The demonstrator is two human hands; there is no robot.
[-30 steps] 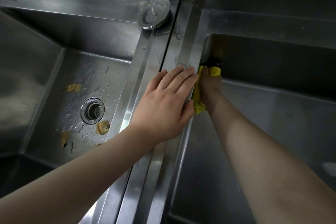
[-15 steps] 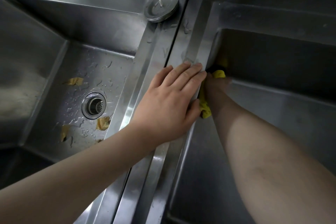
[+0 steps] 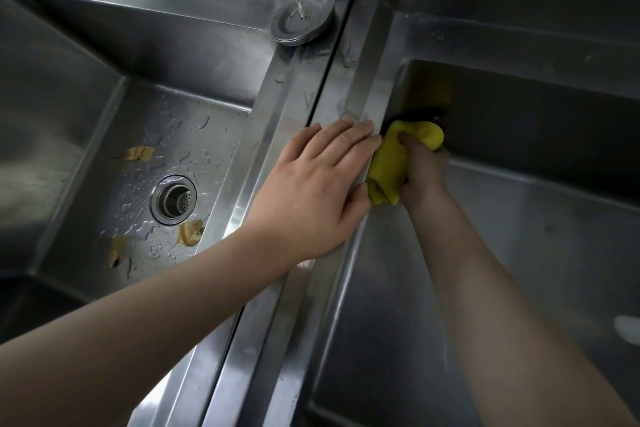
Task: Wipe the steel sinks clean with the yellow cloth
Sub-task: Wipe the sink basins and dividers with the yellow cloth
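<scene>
Two steel sinks sit side by side, split by a raised steel divider (image 3: 298, 288). My right hand (image 3: 424, 170) is down inside the right sink (image 3: 519, 253), gripping the bunched yellow cloth (image 3: 388, 166) against the sink's left wall near its far corner. My left hand (image 3: 311, 191) lies flat, fingers straight, on the divider right beside the cloth. The left sink (image 3: 86, 114) is wet, with water drops on its floor.
A round drain strainer (image 3: 173, 199) sits in the left sink's floor with several yellowish scraps (image 3: 188, 232) around it. A loose steel drain cover (image 3: 303, 19) rests on the rim at the back of the divider. A dark spot sits in the right sink's far corner.
My right hand has turned and lifted the cloth, so more of the yellow shows against the wall. My left hand has stayed flat on the divider.
</scene>
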